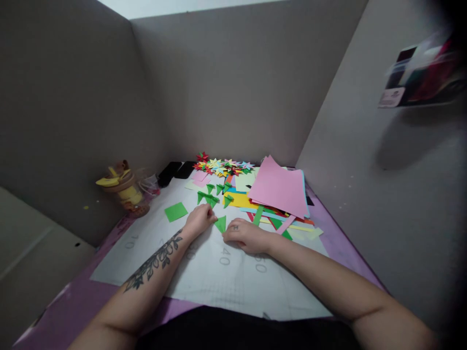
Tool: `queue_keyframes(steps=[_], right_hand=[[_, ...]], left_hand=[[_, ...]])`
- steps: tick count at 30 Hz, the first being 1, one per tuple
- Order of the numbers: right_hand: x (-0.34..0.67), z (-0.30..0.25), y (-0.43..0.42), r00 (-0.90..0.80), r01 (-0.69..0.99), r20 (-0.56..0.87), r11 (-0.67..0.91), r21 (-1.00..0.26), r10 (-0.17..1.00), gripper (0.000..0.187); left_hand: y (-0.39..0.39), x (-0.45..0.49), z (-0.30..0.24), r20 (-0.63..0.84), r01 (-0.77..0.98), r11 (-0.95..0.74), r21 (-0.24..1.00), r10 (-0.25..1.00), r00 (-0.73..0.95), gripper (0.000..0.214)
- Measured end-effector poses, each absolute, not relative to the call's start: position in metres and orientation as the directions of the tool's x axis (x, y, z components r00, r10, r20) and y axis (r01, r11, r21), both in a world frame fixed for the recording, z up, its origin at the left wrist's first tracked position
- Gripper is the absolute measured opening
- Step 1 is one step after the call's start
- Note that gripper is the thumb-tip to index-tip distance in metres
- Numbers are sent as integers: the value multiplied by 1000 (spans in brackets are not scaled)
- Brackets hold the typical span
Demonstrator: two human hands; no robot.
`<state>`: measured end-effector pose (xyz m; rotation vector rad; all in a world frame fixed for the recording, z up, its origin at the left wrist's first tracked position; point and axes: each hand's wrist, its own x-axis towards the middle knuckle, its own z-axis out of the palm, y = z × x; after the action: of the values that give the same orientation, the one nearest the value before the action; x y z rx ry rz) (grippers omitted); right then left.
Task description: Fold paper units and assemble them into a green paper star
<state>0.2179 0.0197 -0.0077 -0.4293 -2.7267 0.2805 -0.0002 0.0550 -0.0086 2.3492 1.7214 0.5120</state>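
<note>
Both my hands rest on a white cutting mat point(226, 277) with printed numbers. A green folded paper triangle point(221, 223) lies between them. My left hand point(199, 219) has its fingers curled and pinches the triangle's left edge. My right hand point(244, 236) presses its closed fingers on the triangle's right side. Several green folded pieces point(211, 194) lie just beyond my left hand, and a flat green paper square point(175, 212) sits to its left.
A stack of coloured paper sheets topped by pink point(279, 189) lies at the right rear. Several finished multicoloured paper stars point(222, 166) sit at the back. A yellow-and-brown jar point(124, 189) and black objects point(175, 171) stand at the left rear. Grey partition walls enclose the purple table point(73, 304).
</note>
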Motion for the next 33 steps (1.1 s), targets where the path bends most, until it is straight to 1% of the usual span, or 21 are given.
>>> queue_keyframes(steps=[2,5,9,11,13,15,17,19,23,28,33], right_hand=[[217,-6,19,-875,290,320,922,-257,364,27],[217,-7,18,-857,313,329,908,-277,396,24],[216,-8,18,-853,304,340,907,-292,395,21],[216,-8,18,-852,298,347,908,-295,393,22],[216,-8,18,-853,292,351,910,-295,387,22],[216,-8,19,-855,284,354,913,-292,379,21],[216,-8,19,-858,275,356,916,-292,371,20],[215,-8,19,-857,274,358,915,-295,371,19],[216,-9,19,-854,272,361,913,-303,374,19],[216,-10,20,-860,251,363,917,-310,358,20],[217,-10,19,-850,214,402,919,-330,342,22]], left_hand=[[54,0,-8,170,891,-299,341,952,255,18],[53,-1,-8,187,889,-287,358,954,233,16],[51,-4,-10,222,862,-260,436,959,178,11],[51,-6,-10,261,834,-279,476,950,168,8],[51,-8,-9,298,796,-334,505,933,202,12],[50,-9,-7,310,750,-426,506,901,302,15],[48,-9,-4,299,711,-512,481,859,416,14],[48,-10,-3,274,700,-555,450,832,483,13],[49,-12,-4,230,712,-568,413,821,522,13],[52,-13,-7,195,720,-561,408,824,532,13],[54,-11,-6,229,694,-585,420,808,542,10]])
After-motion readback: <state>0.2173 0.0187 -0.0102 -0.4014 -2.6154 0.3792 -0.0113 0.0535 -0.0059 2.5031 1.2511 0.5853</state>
